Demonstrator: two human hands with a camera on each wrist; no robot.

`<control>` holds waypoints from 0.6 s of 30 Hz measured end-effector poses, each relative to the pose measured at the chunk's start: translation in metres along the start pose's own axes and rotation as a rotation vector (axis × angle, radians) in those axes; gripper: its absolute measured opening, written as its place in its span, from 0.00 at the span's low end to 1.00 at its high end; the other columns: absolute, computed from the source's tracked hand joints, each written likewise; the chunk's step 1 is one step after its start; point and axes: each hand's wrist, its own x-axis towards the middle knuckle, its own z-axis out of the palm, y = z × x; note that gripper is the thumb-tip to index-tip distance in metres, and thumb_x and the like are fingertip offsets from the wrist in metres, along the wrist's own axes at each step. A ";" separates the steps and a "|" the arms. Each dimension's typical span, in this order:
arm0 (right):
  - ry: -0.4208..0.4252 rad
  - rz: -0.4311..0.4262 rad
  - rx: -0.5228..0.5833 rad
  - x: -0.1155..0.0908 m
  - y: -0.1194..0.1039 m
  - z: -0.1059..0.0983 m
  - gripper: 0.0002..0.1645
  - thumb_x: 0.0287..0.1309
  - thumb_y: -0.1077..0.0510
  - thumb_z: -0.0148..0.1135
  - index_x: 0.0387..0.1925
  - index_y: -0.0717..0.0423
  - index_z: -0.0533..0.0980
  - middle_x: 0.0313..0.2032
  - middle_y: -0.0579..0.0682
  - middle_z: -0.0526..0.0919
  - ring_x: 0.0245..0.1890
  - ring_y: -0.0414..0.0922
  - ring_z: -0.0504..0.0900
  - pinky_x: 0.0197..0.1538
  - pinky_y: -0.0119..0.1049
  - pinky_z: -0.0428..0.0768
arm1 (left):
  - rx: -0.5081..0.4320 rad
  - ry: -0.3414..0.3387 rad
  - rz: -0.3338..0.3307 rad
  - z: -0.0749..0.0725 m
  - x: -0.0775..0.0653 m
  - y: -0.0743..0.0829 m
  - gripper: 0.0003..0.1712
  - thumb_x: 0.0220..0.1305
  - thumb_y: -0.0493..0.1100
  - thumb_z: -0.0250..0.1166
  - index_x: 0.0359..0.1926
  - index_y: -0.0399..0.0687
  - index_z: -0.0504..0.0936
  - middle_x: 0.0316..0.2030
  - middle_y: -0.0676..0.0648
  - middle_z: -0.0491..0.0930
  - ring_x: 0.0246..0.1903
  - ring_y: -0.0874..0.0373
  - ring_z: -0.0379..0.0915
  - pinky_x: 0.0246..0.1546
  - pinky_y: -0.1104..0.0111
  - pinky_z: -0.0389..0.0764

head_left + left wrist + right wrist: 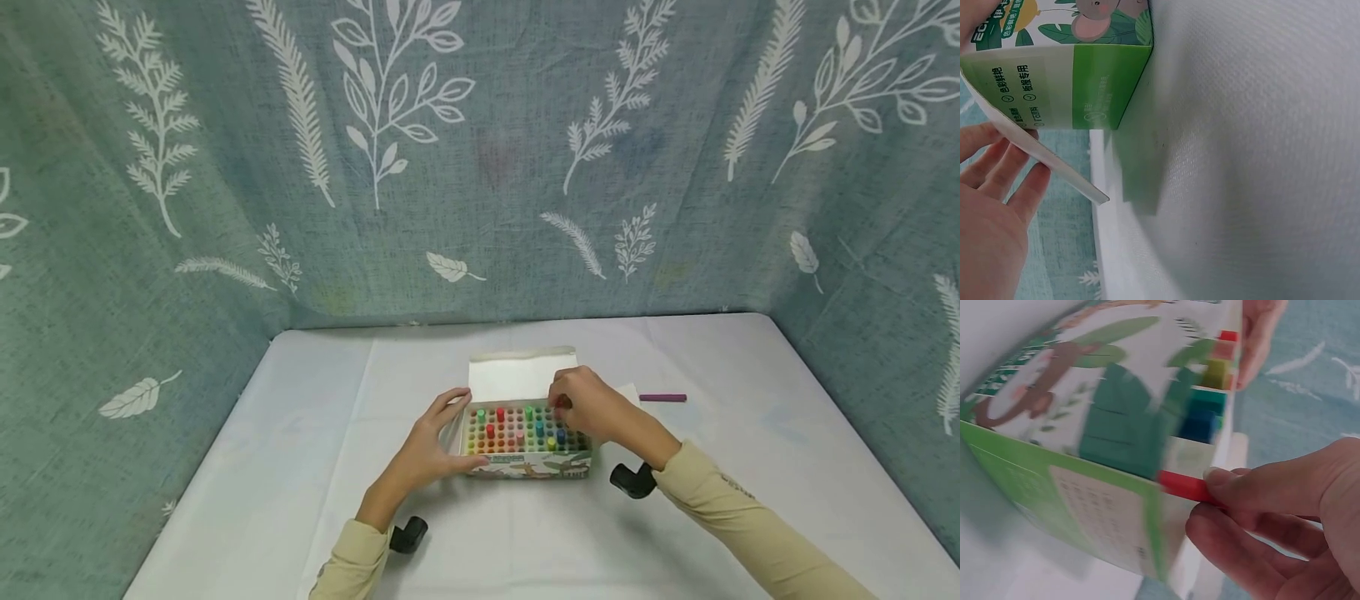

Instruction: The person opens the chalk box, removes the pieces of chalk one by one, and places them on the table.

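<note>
An opened chalk box (pixel 532 467) with a leafy printed front stands on the table, its white lid (pixel 521 379) folded back. Coloured chalk sticks poke up from rows of holes inside. My left hand (pixel 422 448) holds the box at its left end, thumb at the front and fingers behind the side flap (pixel 1054 159). At the right end, my right hand (pixel 592 406) pinches a red chalk stick (pixel 1185 485) between thumb and fingers. In the right wrist view, that stick lies across the box's top corner, close to a blue chalk (pixel 1197 426).
A purple stick (pixel 663 397) lies on the white-covered table (pixel 300 467), right of the box. Green-blue leaf-patterned cloth (pixel 495 167) hangs behind the table and at both sides. Black wrist-camera mounts (pixel 633 481) stick out below both wrists.
</note>
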 end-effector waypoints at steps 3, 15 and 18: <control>0.005 -0.008 0.016 -0.001 -0.001 -0.008 0.09 0.49 0.75 0.61 0.28 0.63 0.83 0.27 0.49 0.79 0.26 0.39 0.76 0.29 0.29 0.77 | -0.001 0.001 0.000 0.001 0.001 0.001 0.56 0.42 0.58 0.77 0.69 0.42 0.62 0.68 0.48 0.58 0.68 0.48 0.52 0.59 0.46 0.65; 0.084 -0.057 0.060 -0.007 -0.009 -0.037 0.08 0.47 0.75 0.65 0.27 0.61 0.81 0.27 0.50 0.79 0.27 0.42 0.81 0.30 0.27 0.79 | -0.025 0.009 -0.006 0.001 -0.002 0.001 0.56 0.42 0.56 0.77 0.69 0.41 0.62 0.68 0.46 0.58 0.68 0.47 0.52 0.60 0.45 0.64; 0.134 -0.043 0.078 -0.010 -0.008 -0.045 0.09 0.46 0.74 0.67 0.27 0.60 0.82 0.28 0.50 0.80 0.27 0.42 0.81 0.30 0.28 0.80 | -0.029 0.005 -0.011 0.001 -0.002 0.002 0.56 0.43 0.56 0.77 0.69 0.41 0.62 0.69 0.46 0.57 0.68 0.48 0.51 0.60 0.45 0.64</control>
